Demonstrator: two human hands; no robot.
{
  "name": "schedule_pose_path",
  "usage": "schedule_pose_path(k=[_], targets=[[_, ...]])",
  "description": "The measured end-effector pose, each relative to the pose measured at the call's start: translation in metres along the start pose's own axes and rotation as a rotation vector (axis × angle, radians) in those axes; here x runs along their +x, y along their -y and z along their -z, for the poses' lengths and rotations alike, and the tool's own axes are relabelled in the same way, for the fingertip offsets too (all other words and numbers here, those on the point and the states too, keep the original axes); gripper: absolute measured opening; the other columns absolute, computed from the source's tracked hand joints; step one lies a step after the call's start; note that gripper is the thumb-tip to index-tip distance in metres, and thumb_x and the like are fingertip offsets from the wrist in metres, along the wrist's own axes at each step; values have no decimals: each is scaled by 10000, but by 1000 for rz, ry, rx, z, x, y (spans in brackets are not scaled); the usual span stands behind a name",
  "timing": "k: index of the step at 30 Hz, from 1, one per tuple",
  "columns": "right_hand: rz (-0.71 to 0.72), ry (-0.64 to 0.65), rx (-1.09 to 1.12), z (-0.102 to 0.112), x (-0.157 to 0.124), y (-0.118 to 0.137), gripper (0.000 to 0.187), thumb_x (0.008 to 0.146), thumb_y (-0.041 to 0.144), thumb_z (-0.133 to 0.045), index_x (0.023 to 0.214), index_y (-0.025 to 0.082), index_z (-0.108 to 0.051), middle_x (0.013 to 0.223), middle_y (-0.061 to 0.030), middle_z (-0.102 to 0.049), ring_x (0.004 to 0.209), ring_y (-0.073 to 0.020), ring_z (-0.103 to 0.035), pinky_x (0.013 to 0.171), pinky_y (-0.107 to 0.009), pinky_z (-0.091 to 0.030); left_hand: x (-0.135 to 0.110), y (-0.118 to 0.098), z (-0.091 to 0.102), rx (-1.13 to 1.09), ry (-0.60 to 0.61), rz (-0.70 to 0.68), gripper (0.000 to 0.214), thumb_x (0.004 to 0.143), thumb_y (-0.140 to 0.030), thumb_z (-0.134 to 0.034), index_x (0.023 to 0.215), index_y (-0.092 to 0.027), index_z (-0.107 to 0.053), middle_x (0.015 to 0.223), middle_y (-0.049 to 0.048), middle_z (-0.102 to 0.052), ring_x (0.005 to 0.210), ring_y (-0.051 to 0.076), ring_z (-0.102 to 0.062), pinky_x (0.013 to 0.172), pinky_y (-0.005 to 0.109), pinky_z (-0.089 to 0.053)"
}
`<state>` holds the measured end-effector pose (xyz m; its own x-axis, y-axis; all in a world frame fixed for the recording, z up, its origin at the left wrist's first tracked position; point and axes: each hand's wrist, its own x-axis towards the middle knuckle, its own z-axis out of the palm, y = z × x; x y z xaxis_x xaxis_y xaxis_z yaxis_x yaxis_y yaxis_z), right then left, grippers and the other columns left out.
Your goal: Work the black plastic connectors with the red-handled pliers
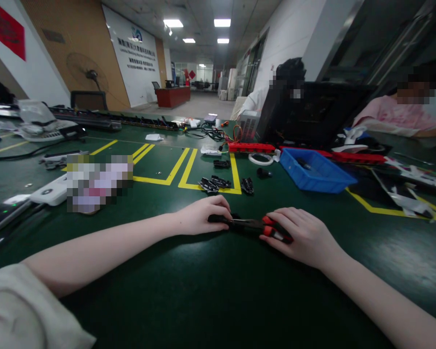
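Green table (218,300) fills lower frame, head view. Centre: left hand (209,216) pinching small black part (215,219); right hand (303,236) grasping red-handled pliers (269,231), tips pointed at part, bite too dark to tell. Step in hand, apparently: pliers applied to part. Next move seems to call for firm left pinch, measured squeeze. Loose black pieces (221,182) above hands; blue tray (325,182) right of centre.

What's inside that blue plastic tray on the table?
Inside the blue tray lies a dark object, too blurred to identify. The near wall covers part of the tray's floor, so anything low behind it is hidden.
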<state>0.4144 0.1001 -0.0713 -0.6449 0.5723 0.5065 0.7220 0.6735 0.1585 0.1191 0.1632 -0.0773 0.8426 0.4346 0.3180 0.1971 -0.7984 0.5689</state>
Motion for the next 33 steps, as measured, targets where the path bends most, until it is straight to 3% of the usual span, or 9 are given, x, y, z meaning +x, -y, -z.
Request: schedule_pose_path(k=[14, 21, 27, 33], targets=[[-68, 89, 47, 3, 4, 9, 293, 880, 434, -579, 958, 154, -621, 873, -92, -673, 721, -188, -622, 625, -312, -500, 1, 2, -2, 29, -26, -40, 135, 888, -190, -669, 1014, -147, -691, 1131, 94, -607, 1038, 201, -604, 923, 343, -503], [-80, 127, 74, 4, 3, 8, 279, 871, 416, -587, 960, 155, -623, 876, -89, -671, 737, -190, -622, 638, -312, -499, -3, -2, -4, 200, -13, -39, 362, 925, -234, -634, 1280, -197, -576, 1198, 82, -658, 1074, 222, -614, 920, 356, -502], [-87, 155, 82, 5, 3, 5, 269, 866, 411, -591, 958, 160, -625, 864, -82, -671, 735, -193, -624, 644, -317, -500, -5, -3, -7, 315, -34, -88, 263, 964, -273, -583, 1213, -202, -634, 1262, 65, -661, 1048, 205, -641, 897, 332, -514], [-88, 176, 98, 5, 2, 0, 271, 869, 410, -590, 971, 162, -628, 873, -84, -681, 748, -193, -634, 659, -316, -504, -2, -2, -7, 303, -15, -69, 300, 944, -251, -616, 1241, -209, -622, 1281, 48, -661, 1043, 204, -640, 882, 329, -527]])
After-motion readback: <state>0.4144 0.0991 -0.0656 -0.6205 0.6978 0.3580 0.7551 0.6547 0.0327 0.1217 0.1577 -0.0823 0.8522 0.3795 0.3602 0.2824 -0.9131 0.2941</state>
